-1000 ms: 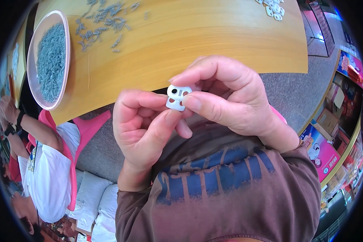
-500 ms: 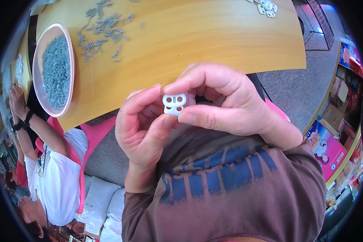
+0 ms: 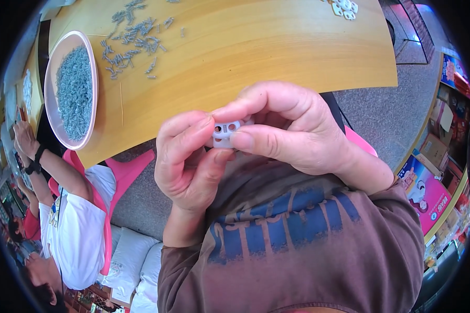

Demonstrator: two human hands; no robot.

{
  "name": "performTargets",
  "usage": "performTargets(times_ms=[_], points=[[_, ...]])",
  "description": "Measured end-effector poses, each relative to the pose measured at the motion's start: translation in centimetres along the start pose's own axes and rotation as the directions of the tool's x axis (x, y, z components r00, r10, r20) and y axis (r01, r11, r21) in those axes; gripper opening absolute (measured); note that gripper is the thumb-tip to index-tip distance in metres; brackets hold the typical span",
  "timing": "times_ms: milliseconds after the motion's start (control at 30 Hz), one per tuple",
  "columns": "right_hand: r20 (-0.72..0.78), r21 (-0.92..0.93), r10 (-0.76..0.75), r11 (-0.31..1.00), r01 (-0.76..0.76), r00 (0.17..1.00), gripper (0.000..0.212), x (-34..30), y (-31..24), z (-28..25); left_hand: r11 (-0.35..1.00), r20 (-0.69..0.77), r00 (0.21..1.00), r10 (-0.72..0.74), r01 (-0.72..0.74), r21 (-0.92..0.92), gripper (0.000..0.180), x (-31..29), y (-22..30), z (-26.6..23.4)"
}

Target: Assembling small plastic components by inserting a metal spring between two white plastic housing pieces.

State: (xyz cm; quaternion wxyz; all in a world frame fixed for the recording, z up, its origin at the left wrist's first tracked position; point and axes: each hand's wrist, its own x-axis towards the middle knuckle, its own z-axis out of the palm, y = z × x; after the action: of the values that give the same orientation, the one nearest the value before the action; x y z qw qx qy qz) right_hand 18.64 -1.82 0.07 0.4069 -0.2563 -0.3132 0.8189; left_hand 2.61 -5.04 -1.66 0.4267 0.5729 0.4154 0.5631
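Between my two hands, over my lap near the table edge, is a small white plastic cord lock [image 3: 225, 127] with round holes. My left hand [image 3: 185, 156] pinches its left side with thumb and forefinger. From the other side, my right hand [image 3: 297, 125] grips it, the thumb lying across its lower right part and the forefinger along its top. Fingertips hide part of the piece, and whether a spring sits inside cannot be seen.
A pink oval bowl [image 3: 95, 83] full of small metal springs [image 3: 74, 94] stands at the table's left. Loose springs [image 3: 141, 36] lie beside it. Several white plastic pieces [image 3: 344, 8] lie at the far right. A person in a white shirt [image 3: 75, 235] sits at the left.
The cord lock's two parts look pressed closer together, and it has tilted a little. My right thumb covers more of it. My left hand has shifted slightly right.
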Motion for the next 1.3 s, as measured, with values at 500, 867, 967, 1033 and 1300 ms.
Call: performTargets(times_ms=[500, 867, 967, 1033, 1300], points=[[0.068, 0.095, 0.007, 0.995, -0.013, 0.998, 0.023, 0.14, 0.30, -0.32, 0.995, -0.030, 0.999, -0.022, 0.019, -0.101, 0.030, -0.69, -0.42, 0.01], [0.071, 0.005, -0.077, 0.997, 0.077, 0.995, 0.025, 0.21, 0.68, -0.28, 0.997, -0.031, 1.000, 0.004, -0.007, -0.071, 0.028, -0.64, -0.82, -0.30], [0.096, -0.072, -0.079, 0.994, 0.086, 0.992, 0.028, 0.11, 0.51, -0.29, 0.996, -0.037, 0.999, 0.027, -0.030, -0.082, 0.028, -0.71, -0.86, -0.29], [0.120, -0.150, -0.093, 0.982, 0.111, 0.988, 0.030, 0.09, 0.38, -0.48, 0.997, -0.031, 0.998, 0.063, -0.063, -0.032, 0.028, -0.70, -0.84, -0.42], [0.168, -0.346, -0.169, 0.913, 0.219, 0.971, 0.035, 0.19, 0.53, -0.57, 0.995, -0.054, 0.997, 0.047, -0.052, -0.085, 0.031, -0.85, -0.86, -0.11]])
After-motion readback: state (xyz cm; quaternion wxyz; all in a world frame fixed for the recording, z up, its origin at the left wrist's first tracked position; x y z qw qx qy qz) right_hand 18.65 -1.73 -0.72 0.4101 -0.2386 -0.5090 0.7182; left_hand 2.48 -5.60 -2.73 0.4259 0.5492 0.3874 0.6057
